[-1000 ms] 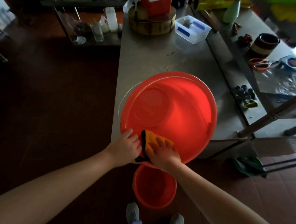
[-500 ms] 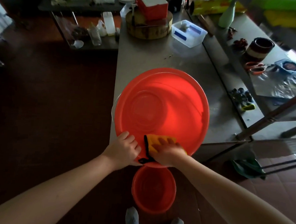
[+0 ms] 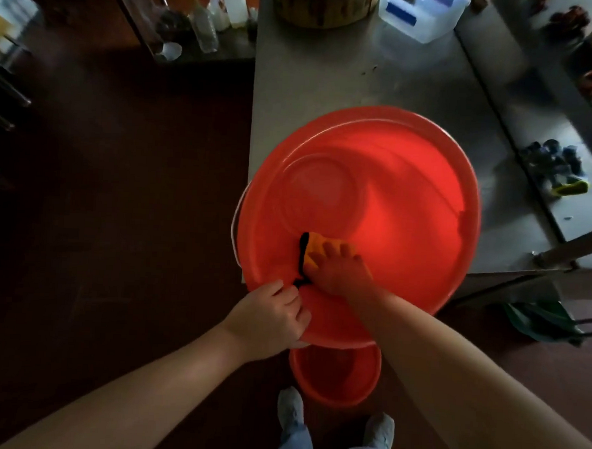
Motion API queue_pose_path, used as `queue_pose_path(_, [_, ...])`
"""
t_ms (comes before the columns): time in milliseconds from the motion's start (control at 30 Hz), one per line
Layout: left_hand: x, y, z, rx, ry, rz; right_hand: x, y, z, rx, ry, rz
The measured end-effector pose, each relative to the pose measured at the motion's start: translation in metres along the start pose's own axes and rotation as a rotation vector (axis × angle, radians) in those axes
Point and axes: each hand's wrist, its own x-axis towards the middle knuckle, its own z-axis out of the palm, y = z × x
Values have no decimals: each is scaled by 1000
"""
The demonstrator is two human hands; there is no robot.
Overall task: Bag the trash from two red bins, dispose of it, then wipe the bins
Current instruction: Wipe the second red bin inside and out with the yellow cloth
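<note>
Slippage worried me most: the big red bin (image 3: 391, 202) overhung the table (image 3: 330, 71) edge, its near rim gripped under the curled fingers of the left hand (image 3: 269, 320), while the right hand (image 3: 340, 273) pressed the orange cloth (image 3: 312, 244) flat beneath spread fingers, so a hard push could tip it.

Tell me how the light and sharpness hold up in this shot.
Head view: dim overall, floor nearly black; the big red bin glows brightest, a curved shadow crossing its inside; the wide lens stretches the forearms toward the corners; bottles at top left look soft; the right hand on the cloth is fairly sharp.
</note>
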Motion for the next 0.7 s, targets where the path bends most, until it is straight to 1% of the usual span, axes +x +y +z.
queue_pose_path(100, [3,-6,-1,-9,-5,41,14,0,2,44,-62,39])
queue_pose_path(233, [7,-10,-3,-27,-5,80,2,7,6,45,-78,-2])
queue_pose_path(333, [9,-16,-2,-30,-9,97,-24,13,3,-57,-32,-49])
queue_pose_path(500, [8,-22,-8,-23,-117,149,-84,20,-13,-113,-140,-93])
queue_pose_path(600, [9,-21,-9,-29,-110,147,-116,28,-12,-223,-118,-200])
queue_pose_path(667, [11,-20,-8,-42,-86,138,-129,35,-11,-169,-83,-162])
queue_pose_path(700, [12,-20,-7,-50,-84,140,-132,36,-12,-111,-84,-110])
